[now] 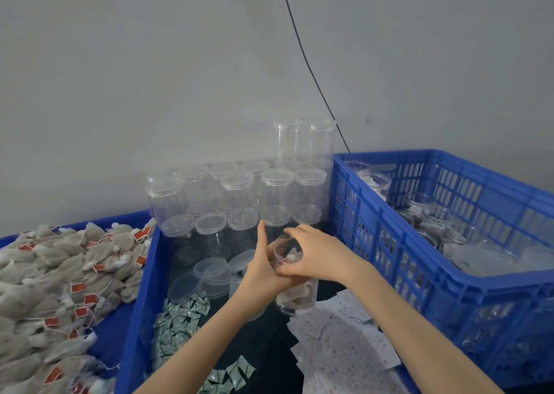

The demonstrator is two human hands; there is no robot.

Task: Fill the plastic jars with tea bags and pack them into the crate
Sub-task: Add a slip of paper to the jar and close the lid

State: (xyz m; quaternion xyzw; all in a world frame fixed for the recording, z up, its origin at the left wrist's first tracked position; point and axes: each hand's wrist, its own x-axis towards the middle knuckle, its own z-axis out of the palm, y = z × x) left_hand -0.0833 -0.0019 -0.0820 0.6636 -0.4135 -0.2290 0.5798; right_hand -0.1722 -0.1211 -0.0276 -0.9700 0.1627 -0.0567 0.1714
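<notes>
Where blue crate (398, 243) stands right: heaped tea bags (54, 276) left, capped empty jars (239, 190) far centre; between them, left hand (257, 276) gripping open jar (295, 273), right hand (311, 252) closed over rim.

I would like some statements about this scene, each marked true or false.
1. Both hands hold one clear plastic jar. True: left hand, right hand.
2. That jar is empty. False: it holds tea bags.
3. The loose tea bags with red tags lie to the person's right. False: they lie left.
4. The blue plastic crate already holds jars. True.
5. A black cable runs down the grey wall. True.
</notes>
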